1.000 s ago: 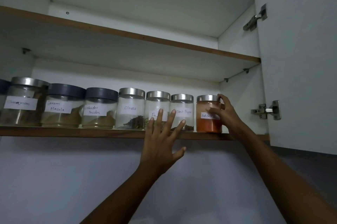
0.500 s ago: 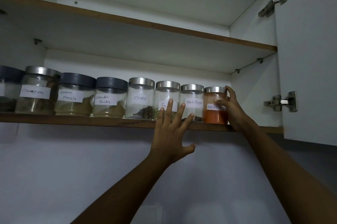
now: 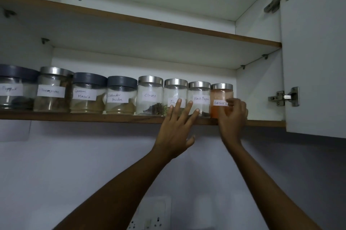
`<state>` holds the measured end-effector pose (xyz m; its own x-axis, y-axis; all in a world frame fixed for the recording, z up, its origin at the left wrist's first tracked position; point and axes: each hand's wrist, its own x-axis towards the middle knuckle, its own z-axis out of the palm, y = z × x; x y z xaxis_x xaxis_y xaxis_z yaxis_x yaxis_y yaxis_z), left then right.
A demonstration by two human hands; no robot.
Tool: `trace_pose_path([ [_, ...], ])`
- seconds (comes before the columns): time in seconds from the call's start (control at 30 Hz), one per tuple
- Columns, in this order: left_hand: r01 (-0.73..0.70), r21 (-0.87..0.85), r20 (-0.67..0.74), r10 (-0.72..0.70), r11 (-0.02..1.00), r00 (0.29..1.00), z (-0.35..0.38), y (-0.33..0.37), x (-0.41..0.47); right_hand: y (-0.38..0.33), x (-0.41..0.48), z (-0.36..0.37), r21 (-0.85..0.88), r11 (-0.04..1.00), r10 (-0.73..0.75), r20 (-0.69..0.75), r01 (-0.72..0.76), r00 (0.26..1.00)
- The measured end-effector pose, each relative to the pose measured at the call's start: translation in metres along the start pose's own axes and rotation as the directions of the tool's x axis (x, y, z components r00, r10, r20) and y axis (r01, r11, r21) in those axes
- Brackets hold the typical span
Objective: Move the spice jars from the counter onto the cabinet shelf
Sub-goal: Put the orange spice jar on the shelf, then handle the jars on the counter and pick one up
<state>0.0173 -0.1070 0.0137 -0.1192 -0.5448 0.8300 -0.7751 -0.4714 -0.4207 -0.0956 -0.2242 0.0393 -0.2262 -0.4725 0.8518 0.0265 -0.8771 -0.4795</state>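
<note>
Our right hand curls its fingers loosely before the red chilli jar, grip uncertain; our left hand spreads wide against its neighbours. We judge the jar rigid, smooth, breakable, best held round the body. Steel-lidded, orange-filled, it stands rightmost on the shelf.

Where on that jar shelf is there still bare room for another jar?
Only at the right end: the bare strip of lower shelf between the red chilli jar and the cabinet side wall, where the right hand is. Leftward, jars stand packed edge to edge. The upper shelf shows no jars.
</note>
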Motion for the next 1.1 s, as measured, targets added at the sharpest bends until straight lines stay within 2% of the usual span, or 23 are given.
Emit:
trace_pose_path([
  [0.07,-0.03,-0.047,-0.085,0.026,0.998,0.996,-0.014,-0.003,-0.018,-0.008,-0.03,0.001,0.028,0.996,-0.079,0.005,0.079,0.997],
  [0.17,-0.143,-0.029,-0.161,0.137,0.989,0.977,-0.025,-0.019,-0.055,-0.027,-0.08,0.003,0.084,0.991,-0.112,0.097,0.104,0.989],
  [0.27,-0.157,-0.071,-0.089,0.151,0.985,0.985,-0.029,-0.045,-0.101,-0.043,-0.134,0.012,0.108,0.992,-0.092,0.197,0.071,0.976],
  [0.4,-0.073,-0.079,0.037,0.077,0.994,0.996,-0.032,-0.086,-0.178,-0.062,-0.216,0.038,0.146,0.989,-0.024,0.389,-0.036,0.921],
  [0.5,-0.018,-0.073,0.192,0.032,0.997,0.981,-0.028,-0.116,-0.239,-0.073,-0.282,0.056,0.134,0.977,0.061,0.56,-0.163,0.826],
  [0.63,0.025,-0.043,0.387,-0.006,0.999,0.922,-0.019,-0.157,-0.315,-0.089,-0.374,0.087,0.054,0.967,0.123,0.758,-0.249,0.641],
  [0.77,0.148,-0.047,0.546,-0.099,0.988,0.832,-0.007,-0.183,-0.383,-0.094,-0.45,0.114,-0.014,0.977,0.115,0.872,-0.211,0.475],
  [0.8,0.194,-0.058,0.606,-0.12,0.979,0.786,-0.005,-0.187,-0.401,-0.094,-0.47,0.12,-0.016,0.981,0.098,0.901,-0.195,0.422],
  [0.87,0.308,-0.025,0.733,-0.192,0.951,0.652,0.002,-0.195,-0.44,-0.094,-0.509,0.13,-0.014,0.985,0.068,0.949,-0.175,0.308],
  [0.9,0.381,-0.004,0.793,-0.229,0.925,0.565,0.006,-0.198,-0.461,-0.094,-0.527,0.133,-0.023,0.985,0.066,0.965,-0.171,0.254],
  [1.0,0.586,0.076,0.932,-0.266,0.807,0.247,0.017,-0.199,-0.528,-0.096,-0.579,0.139,-0.109,0.979,0.123,0.99,-0.171,0.072],
  [1.1,0.724,0.159,0.965,-0.26,0.672,0.029,0.023,-0.193,-0.589,-0.1,-0.625,0.136,-0.23,0.936,0.222,0.973,-0.265,-0.06],
])
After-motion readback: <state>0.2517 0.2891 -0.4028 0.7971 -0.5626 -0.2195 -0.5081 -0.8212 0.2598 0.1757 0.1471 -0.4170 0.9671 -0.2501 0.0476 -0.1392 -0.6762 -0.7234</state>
